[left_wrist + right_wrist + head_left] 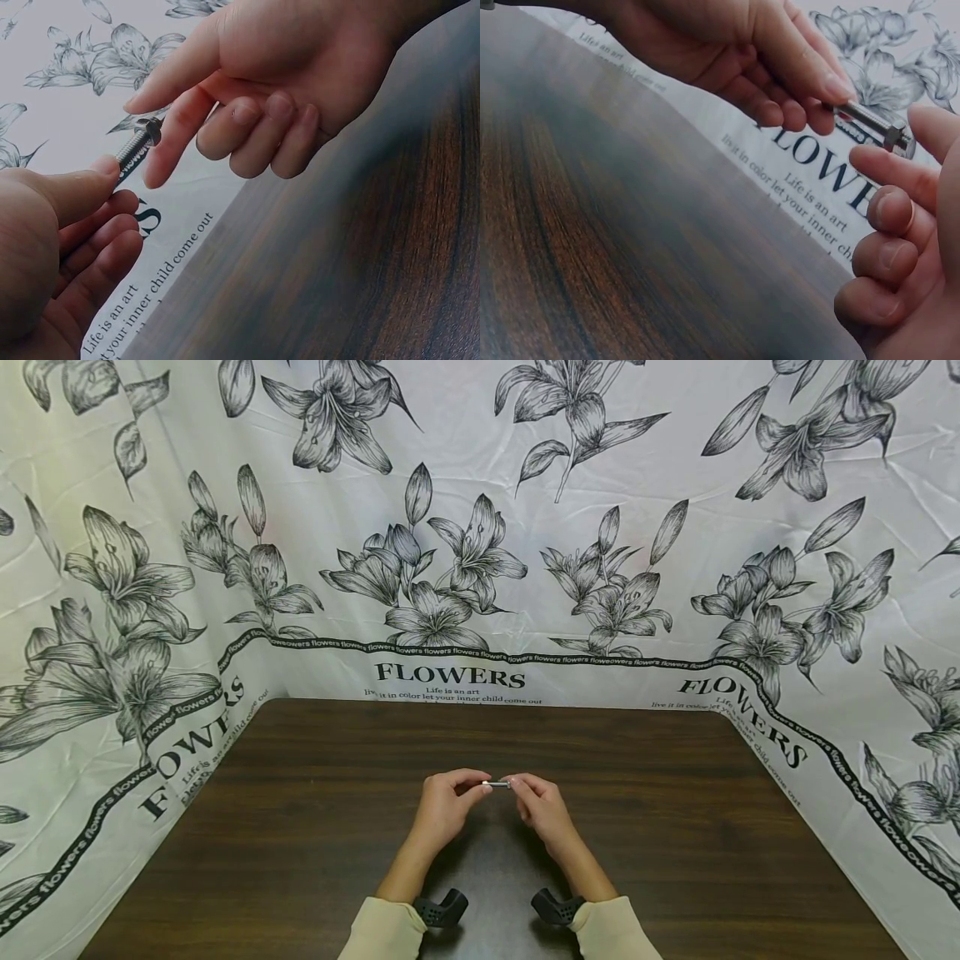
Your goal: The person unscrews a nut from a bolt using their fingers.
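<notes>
Left hand (442, 806) pinched the bolt (866, 119) by its left end; right hand (543, 810) hovered, thumb and forefinger parted around the nut (154, 130), all above the table (300, 827)! Light, rigid, likely slick metal, it seemed: shank or nut's flats offered the surest hold.

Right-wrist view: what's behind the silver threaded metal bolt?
White cloth with black floral print and lettering. Whatever lies directly behind the bolt and bare left hand is covered.

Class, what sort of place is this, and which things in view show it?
Probably a staged filming booth: flower-printed cloth hangs behind and beside a dark wood-grain table, and two black wrist-worn devices show.
</notes>
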`<action>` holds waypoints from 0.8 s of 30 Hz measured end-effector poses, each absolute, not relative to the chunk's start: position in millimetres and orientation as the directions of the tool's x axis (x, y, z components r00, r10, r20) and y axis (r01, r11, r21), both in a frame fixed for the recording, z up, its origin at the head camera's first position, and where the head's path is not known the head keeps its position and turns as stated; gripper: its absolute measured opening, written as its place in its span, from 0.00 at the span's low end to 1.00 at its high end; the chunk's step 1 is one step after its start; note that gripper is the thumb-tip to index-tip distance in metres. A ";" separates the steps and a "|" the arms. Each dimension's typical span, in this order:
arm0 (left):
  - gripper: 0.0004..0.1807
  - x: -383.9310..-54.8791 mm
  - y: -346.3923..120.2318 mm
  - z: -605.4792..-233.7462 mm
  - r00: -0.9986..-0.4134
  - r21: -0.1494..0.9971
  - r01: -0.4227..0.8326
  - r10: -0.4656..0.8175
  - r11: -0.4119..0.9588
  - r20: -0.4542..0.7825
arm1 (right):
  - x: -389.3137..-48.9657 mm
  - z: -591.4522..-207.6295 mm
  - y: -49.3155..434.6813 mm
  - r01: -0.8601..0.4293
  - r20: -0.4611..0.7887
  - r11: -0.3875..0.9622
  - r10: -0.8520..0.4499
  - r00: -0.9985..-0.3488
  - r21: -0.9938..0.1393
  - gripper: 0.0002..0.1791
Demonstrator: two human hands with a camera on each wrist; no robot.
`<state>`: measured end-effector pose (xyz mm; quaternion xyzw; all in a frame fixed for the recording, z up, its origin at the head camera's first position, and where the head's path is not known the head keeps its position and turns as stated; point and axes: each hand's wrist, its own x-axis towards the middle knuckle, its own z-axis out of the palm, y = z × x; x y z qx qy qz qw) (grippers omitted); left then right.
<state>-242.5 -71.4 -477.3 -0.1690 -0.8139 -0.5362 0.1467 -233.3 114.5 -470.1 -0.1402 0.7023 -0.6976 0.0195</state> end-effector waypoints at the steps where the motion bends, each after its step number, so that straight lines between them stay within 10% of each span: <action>1: 0.07 -242.5 -71.3 -477.4 -0.900 0.823 0.433 0.119 0.368 0.420 | -233.0 -469.8 114.3 -0.157 0.155 -0.010 -0.230 -0.961 -0.988 0.15; 24: 0.06 -240.6 -72.7 -476.1 -0.908 0.828 0.415 0.121 0.376 0.400 | -232.0 -471.6 115.7 -0.263 0.278 -0.089 -0.262 -0.924 -0.961 0.12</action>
